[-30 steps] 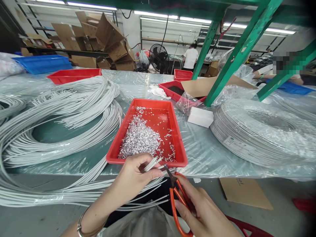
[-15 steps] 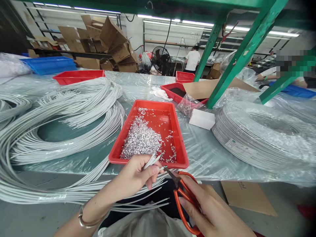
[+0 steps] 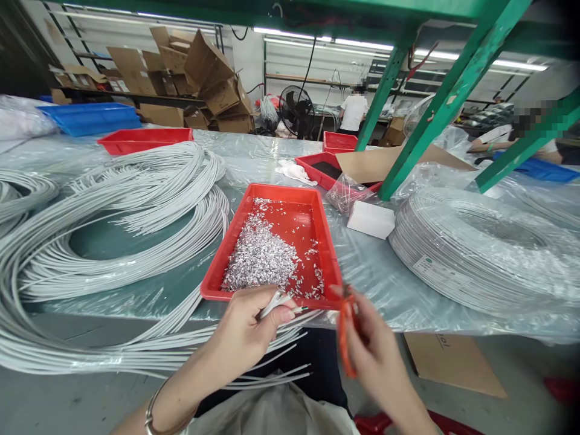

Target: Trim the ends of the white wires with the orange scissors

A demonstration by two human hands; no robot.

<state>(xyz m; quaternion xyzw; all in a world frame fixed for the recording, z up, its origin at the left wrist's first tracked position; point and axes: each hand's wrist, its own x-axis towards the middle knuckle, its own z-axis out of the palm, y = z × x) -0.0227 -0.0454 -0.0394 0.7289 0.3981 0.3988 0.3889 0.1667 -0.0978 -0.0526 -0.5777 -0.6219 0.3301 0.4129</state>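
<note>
My left hand point(image 3: 254, 323) is closed round the ends of several white cables point(image 3: 277, 299), just past the front rim of a red tray point(image 3: 270, 192). One cable end sticks out from the fingertips and shows a bit of green at its tip. In my right hand point(image 3: 376, 344) are scissors with orange handles point(image 3: 347, 338), blurred by motion, held by the tray's front right corner and apart from the cables. Small silvery pieces point(image 3: 260, 257) are heaped in the left part of the tray. Further cable lengths point(image 3: 113, 356) run from the left, under my left forearm.
Coiled white cables point(image 3: 136, 266) cover the table's left side. A large wrapped cable coil point(image 3: 453, 254) sits at right, beside a small white box point(image 3: 370, 219). A green post point(image 3: 435, 127) slants down to the table. A person in white point(image 3: 353, 112) is at the back.
The scissors, which had their blades at the cable end, have moved right and up, away from my left hand. My left hand keeps hold of the cables in nearly the same place.
</note>
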